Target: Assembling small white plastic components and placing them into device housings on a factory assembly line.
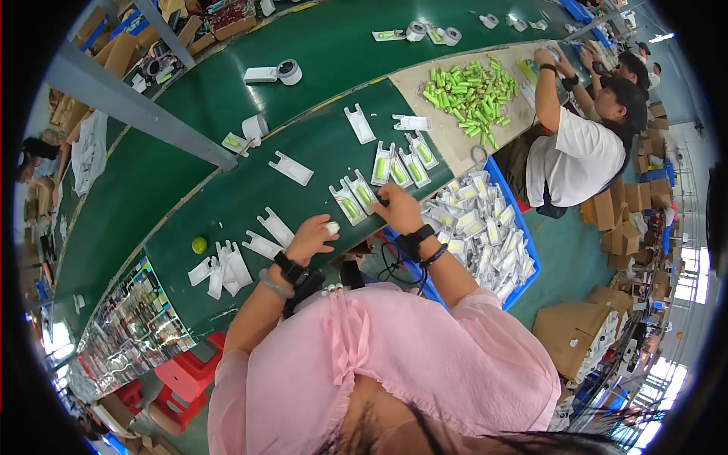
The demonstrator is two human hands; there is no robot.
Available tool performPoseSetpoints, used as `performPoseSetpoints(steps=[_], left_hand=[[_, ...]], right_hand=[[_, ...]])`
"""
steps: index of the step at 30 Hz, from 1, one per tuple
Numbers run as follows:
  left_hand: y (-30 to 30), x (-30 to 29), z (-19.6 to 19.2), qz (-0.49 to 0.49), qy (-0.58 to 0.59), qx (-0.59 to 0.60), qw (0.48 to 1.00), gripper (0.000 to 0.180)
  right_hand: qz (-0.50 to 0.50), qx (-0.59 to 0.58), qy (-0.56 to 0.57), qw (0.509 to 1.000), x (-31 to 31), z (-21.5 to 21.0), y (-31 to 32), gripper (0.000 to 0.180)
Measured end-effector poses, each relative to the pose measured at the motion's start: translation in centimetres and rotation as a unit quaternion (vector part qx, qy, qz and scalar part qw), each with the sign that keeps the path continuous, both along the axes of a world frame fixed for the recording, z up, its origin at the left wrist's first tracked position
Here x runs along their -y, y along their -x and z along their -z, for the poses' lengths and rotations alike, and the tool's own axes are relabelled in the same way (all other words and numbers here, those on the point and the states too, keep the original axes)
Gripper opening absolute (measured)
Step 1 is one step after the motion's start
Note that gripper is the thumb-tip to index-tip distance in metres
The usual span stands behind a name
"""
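Observation:
My left hand (312, 235) rests on the green belt's near edge, fingers curled around a small white piece (331, 227). My right hand (399, 208) lies flat-fingered on a white blister tray holding a green part (365, 194), next to a second such tray (347, 205). Empty white trays (274, 226) lie just left of my left hand. More filled trays (400, 168) sit beyond my right hand.
A blue bin (525, 236) of packed white trays sits at my right. A pile of green parts (469, 92) covers a brown board where a seated person in a white shirt (576, 155) works. A green ball (199, 245) and tape rolls (290, 71) lie on the belt.

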State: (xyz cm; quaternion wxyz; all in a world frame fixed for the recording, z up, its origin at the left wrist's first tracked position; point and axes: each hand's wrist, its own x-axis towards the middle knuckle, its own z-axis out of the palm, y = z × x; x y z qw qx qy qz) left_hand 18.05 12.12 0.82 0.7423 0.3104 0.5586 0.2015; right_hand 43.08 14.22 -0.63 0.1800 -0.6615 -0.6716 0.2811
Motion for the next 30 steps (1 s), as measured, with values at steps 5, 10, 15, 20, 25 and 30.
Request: performPoseSetpoints(steps=[5, 10, 15, 20, 25, 30], left_hand=[[-4.8, -3.5, 1.7, -0.041, 0.05, 0.059, 0.996, 0.031], [-10.0, -7.7, 3.1, -0.034, -0.002, -0.007, 0.999, 0.029], [-10.8, -10.9, 9.3, -0.077, -0.11, -0.222, 0.966, 0.035], [-13.2, -12.7, 9.2, -0.009, -0.155, -0.232, 0.96, 0.051], [-13.9, -13.3, 9.3, -0.096, -0.196, -0.23, 0.949, 0.036], [-17.0, -13.3, 4.5, -0.146, -0.12, -0.156, 0.97, 0.039]], right_hand=[[0.122, 0.114, -0.229, 0.959, -3.8, 1.9, -7.0, 0.05], [0.153, 0.091, -0.152, 0.972, -6.8, 3.7, -8.3, 0.085], [0.145, 0.126, -0.18, 0.965, -7.3, 3.2, -5.6, 0.093], [0.225, -0.01, -0.027, 0.974, -8.0, 3.5, -8.6, 0.082], [0.172, -0.05, 0.039, 0.983, -9.8, 2.4, -6.4, 0.07], [0.196, -0.03, 0.05, 0.979, -9.7, 3.5, -6.7, 0.069]])
